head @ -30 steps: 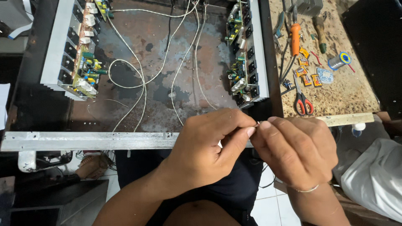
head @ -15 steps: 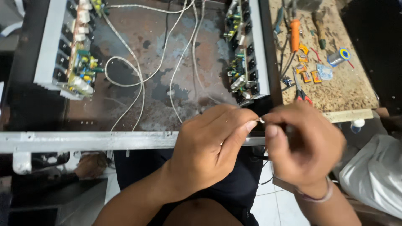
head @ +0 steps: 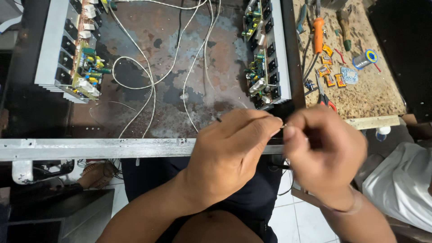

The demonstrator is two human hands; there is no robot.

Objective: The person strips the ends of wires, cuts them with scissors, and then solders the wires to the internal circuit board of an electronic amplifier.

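Observation:
My left hand (head: pixel 229 153) and my right hand (head: pixel 324 153) meet fingertip to fingertip over the front rail of an open metal chassis (head: pixel 90 148). Both pinch the end of a thin white wire (head: pixel 193 67) that trails back across the rusty chassis floor. A short dark wire tip (head: pixel 218 120) pokes out behind my left fingers. The right hand's fingers are curled tight and slightly blurred; what lies inside them is hidden.
Circuit boards on heat sinks stand at the chassis left (head: pixel 81 58) and right (head: pixel 261 67). The bench at right holds an orange-handled tool (head: pixel 318 31), red-handled cutters (head: pixel 326 101), a solder spool (head: pixel 366 57) and small parts. White cloth (head: pixel 400 184) lies at lower right.
My right hand has curled tighter and rotated at the wire end, with its knuckles turning up. The left hand keeps its pinch. The view has shifted slightly.

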